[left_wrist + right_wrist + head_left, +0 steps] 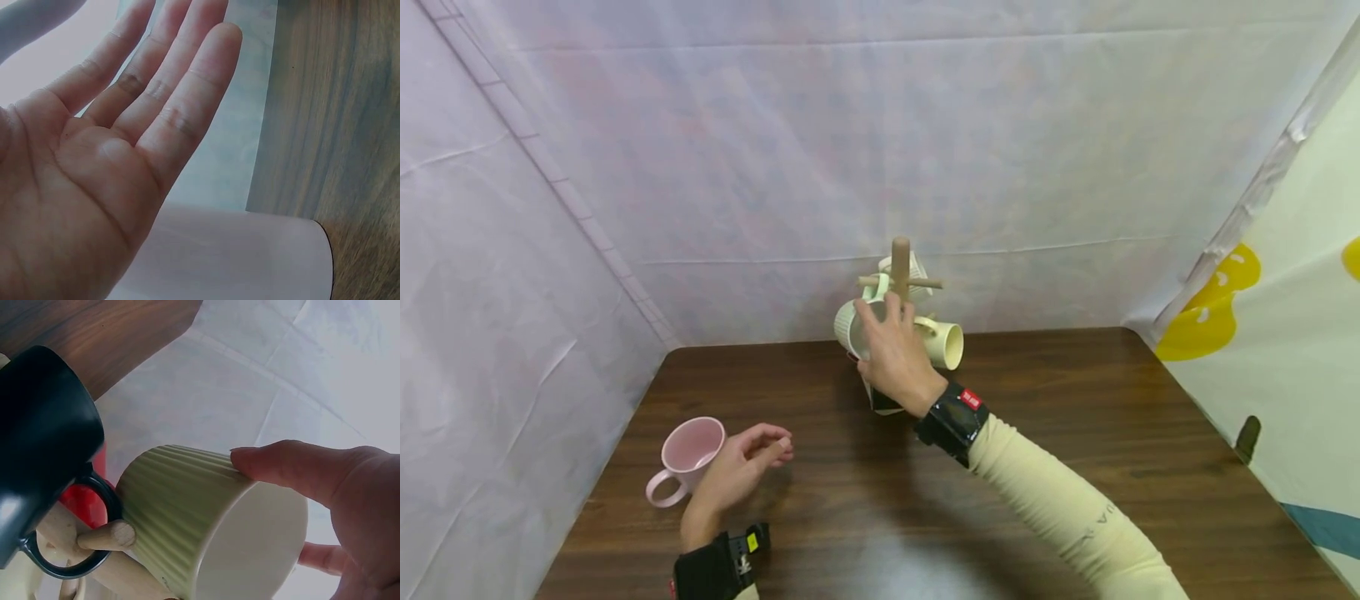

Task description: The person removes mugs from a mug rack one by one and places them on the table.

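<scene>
A wooden mug tree [900,254] stands near the table's back edge. My right hand [895,354] grips a pale green ribbed mug [181,506] at its rim, thumb along the outside and another finger on the far side. In the head view this mug's handle [880,286] is at a peg on the tree's left. A black mug [47,444] hangs by its handle on a peg below. At front left, my left hand [737,471] is beside a pink mug [688,450], its fingers loosely bent and holding nothing.
A pale yellow mug [951,346] hangs on the tree's right side, its mouth facing outward. Behind the post is a white ribbed mug [919,271]. Something red [84,503] shows behind the black mug's handle. White cloth walls [760,167] enclose the brown table [1037,433].
</scene>
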Tool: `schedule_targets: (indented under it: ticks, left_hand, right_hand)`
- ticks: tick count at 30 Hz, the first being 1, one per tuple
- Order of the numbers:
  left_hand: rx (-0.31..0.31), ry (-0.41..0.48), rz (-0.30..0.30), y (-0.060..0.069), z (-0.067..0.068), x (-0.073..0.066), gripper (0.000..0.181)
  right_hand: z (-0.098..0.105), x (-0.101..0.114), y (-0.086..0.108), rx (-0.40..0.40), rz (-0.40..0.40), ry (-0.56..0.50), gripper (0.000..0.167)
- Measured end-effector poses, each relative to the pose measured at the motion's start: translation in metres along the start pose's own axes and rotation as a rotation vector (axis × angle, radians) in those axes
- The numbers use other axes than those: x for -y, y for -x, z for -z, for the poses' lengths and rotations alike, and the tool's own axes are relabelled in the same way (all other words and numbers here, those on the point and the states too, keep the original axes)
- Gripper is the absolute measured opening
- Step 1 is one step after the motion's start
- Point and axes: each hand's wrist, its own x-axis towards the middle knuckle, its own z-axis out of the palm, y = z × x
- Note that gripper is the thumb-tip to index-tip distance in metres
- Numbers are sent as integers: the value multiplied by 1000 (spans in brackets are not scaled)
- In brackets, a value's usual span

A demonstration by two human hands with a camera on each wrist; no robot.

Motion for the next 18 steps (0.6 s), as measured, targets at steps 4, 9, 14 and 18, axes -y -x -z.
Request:
schedule_targets:
  ticks: [4,9,14,18]
  left_hand:
    - [-10,-3,19,1,-1,-2,26]
    - [-15,-9,40,0,-2,-2,25]
    - [-9,-9,41,-2,-2,0,28]
    - [-5,-11,41,-3,-3,0,28]
  right_hand:
    - [-1,-2,0,3,4,-13,86]
    - [-2,-4,0,-15,18,-18,86]
    - [-1,-3,0,-22,25,-29,86]
    - [0,-2,-1,-28,35,-33,87]
